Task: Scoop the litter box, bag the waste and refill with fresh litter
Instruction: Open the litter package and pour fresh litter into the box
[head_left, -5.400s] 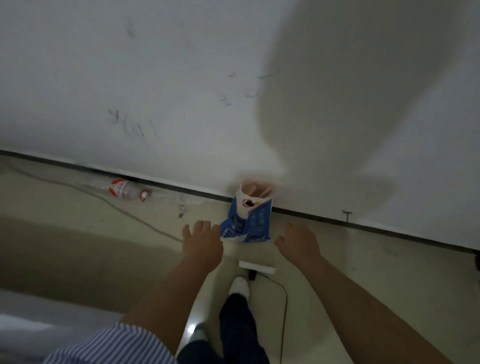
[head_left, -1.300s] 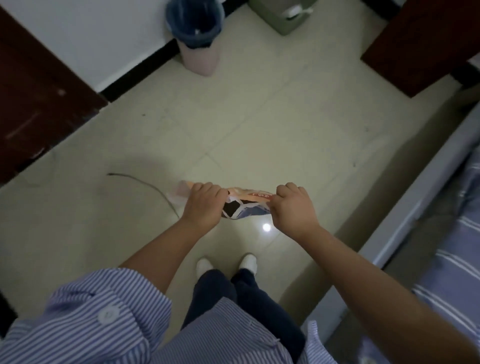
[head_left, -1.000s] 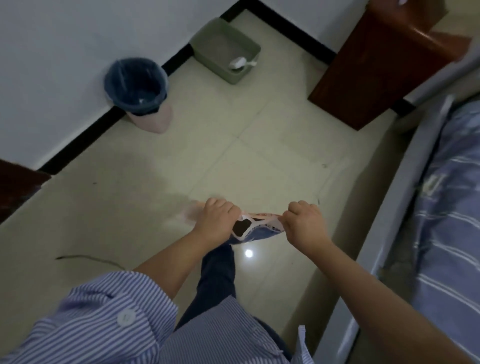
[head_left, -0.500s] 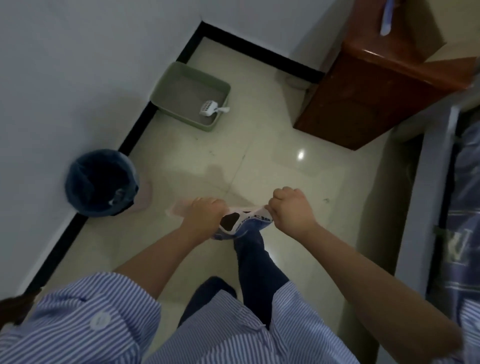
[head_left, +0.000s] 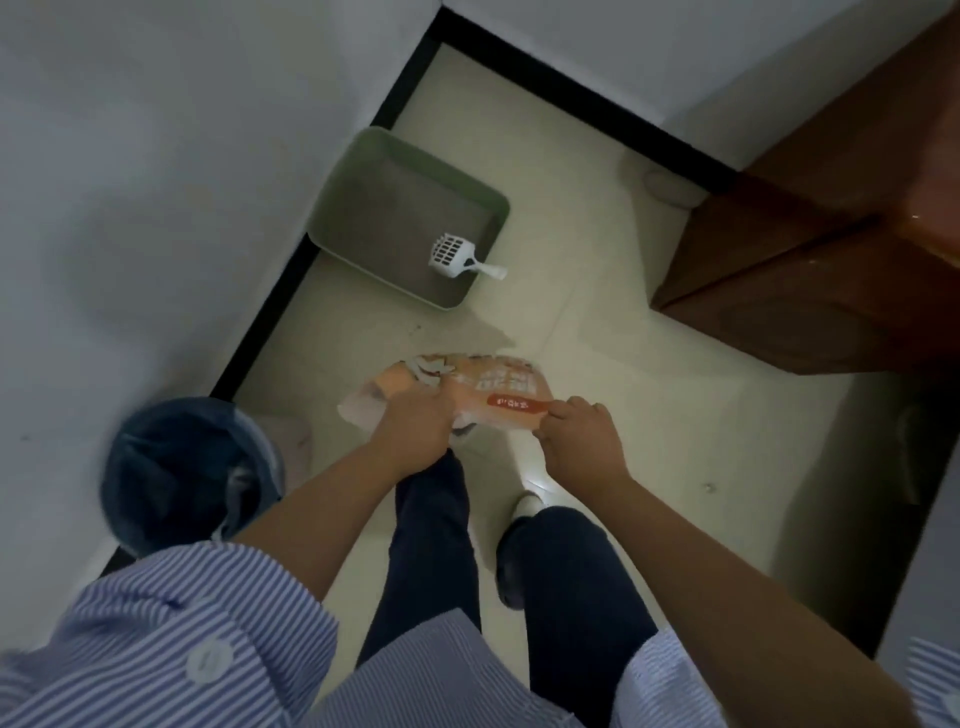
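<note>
Above the pale tile floor (head_left: 597, 364), left hand (head_left: 415, 421) and right hand (head_left: 582, 441) each grip the orange bag (head_left: 498, 395); its mouth is hidden, print blurred. Box (head_left: 374, 156) with scoop (head_left: 457, 257) sits in the corner; bin (head_left: 182, 473) blurred by wall; cabinet (head_left: 805, 270) cut off.

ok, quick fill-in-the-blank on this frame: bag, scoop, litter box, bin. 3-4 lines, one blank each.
1. The bag is held by ____ hands.
2. The scoop is white and lies in the ____.
3. The litter box is ____ in colour and sits in the corner of the room.
4. The bin, lined in blue, stands on the person's ____ side.

Missing words: both; litter box; green; left
</note>
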